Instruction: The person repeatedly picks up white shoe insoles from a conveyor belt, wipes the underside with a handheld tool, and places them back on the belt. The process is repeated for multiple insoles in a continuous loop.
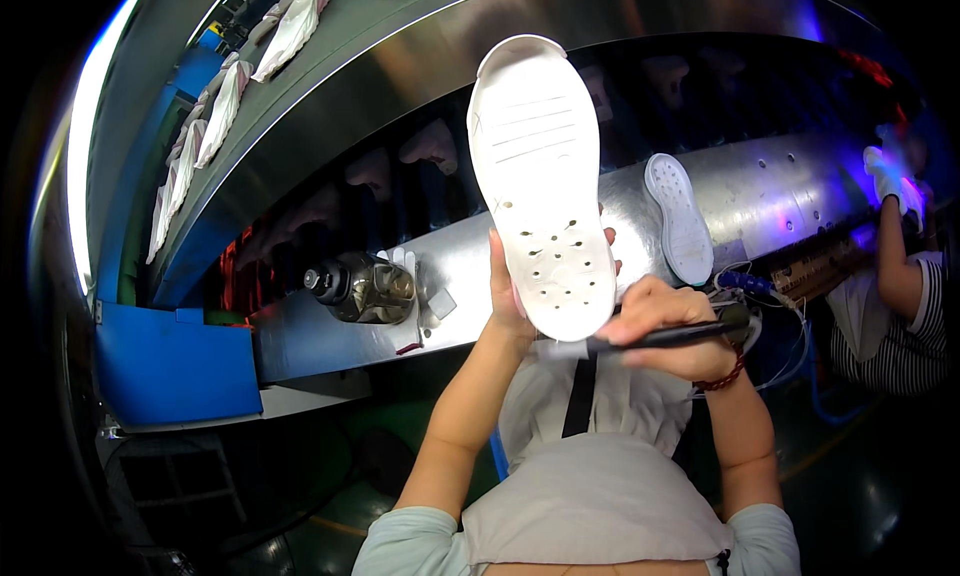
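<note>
A white shoe sole (535, 191) stands upright in front of me, heel end up. Several small holes dot its lower part and thin lines cross its upper part. My left hand (508, 291) grips it, thumb along the left edge and fingertips showing past the right edge. Closed around a black-handled brush (680, 336) is my right hand (665, 326), close to the sole's lower end. The brush's pale tip is blurred and points left, just below the sole; I cannot tell whether it touches. Another white sole (682, 219) lies on the metal bench to the right.
Behind the metal bench (755, 191), shoe parts (430, 146) sit in a dark machine. A dark bottle (365, 288) stands at the left. White shoe uppers (225, 111) line a conveyor (265, 106). At the far right is a co-worker's gloved hand (885, 176). Cables (790, 336) hang nearby.
</note>
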`<action>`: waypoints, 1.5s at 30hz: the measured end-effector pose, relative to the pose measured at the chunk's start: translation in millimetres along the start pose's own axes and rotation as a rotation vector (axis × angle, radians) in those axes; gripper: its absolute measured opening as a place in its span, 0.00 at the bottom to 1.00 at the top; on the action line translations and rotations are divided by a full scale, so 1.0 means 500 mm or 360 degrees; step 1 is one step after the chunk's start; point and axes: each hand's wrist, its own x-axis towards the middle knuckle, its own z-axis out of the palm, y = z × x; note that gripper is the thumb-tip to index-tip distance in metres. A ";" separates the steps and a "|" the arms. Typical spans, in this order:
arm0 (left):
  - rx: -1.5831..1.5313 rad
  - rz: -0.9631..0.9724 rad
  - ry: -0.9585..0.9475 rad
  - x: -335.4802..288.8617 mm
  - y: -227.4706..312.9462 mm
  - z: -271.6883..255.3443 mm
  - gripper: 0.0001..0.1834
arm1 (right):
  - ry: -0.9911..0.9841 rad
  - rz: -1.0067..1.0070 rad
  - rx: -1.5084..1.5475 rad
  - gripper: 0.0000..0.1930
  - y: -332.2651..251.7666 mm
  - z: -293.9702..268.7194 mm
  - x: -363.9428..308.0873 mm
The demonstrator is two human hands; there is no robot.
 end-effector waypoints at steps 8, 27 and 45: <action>0.0739 -0.0277 -0.0071 -0.004 0.040 -0.033 0.34 | -0.0328 0.0258 -0.0290 0.10 -0.026 -0.046 0.024; 0.0747 -0.1213 0.0017 -0.013 0.065 0.005 0.35 | -0.0888 -0.0028 -0.0772 0.09 -0.066 -0.081 0.019; 0.0819 -0.0839 0.0234 -0.017 0.129 -0.021 0.28 | -0.0387 -0.0057 -0.0822 0.09 -0.060 -0.097 -0.030</action>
